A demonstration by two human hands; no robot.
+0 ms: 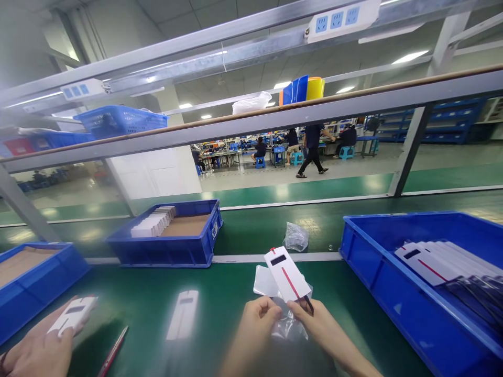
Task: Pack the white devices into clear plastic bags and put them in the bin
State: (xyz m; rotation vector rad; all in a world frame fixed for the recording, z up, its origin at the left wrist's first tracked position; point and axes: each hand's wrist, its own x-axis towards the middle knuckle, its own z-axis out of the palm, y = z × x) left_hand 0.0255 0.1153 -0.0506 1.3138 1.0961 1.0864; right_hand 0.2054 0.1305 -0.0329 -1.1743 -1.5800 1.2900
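My right hand grips the lower end of a flat white device with a dark window, a red stripe and a red tip. A black cable comes out beside its fingers. With fingertips pinched, my left hand holds the edge of a clear plastic bag just below the device. Behind the device is a flat white piece; whether it belongs to the bag I cannot tell. Farther back on the bench lies a crumpled clear bag.
Blue bins stand at right, back left and far left; the right one holds several similar devices. Another person's hands hold a white casing. Nearby are a red pen-like tool and a blurred white panel.
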